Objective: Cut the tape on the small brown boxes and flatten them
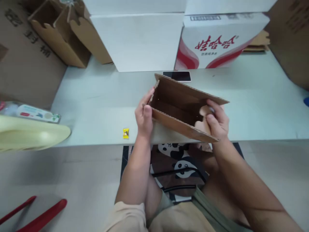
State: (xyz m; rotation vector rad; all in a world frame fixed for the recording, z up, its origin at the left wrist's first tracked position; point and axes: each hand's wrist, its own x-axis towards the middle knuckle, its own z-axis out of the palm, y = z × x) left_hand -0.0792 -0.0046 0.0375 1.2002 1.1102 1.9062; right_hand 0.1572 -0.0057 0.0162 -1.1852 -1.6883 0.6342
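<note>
Between my hands, over the front part of the table, is a brown cardboard box (pixel 177 124) with its top open, tilted so that its inside shows. My left hand (pixel 145 112) is wrapped round its left end, thumb on the near side. At the right end my right hand (pixel 218 120) pinches a notched end flap (pixel 204 120) between thumb and fingers. Part of the right hand's fingers is hidden behind the flap. A phone (pixel 184 76) lies flat just behind the box. To the left of my left wrist is a small yellow wrapped packet (pixel 126 133).
Large white cartons (pixel 140 42) stand along the back of the table (pixel 91 106). Folded-up cardboard boxes (pixel 62 38) lean at the back left. Big brown cartons flank both sides. A pale yellow plastic object (pixel 33 133) juts in from the left; red bars (pixel 45 216) show below.
</note>
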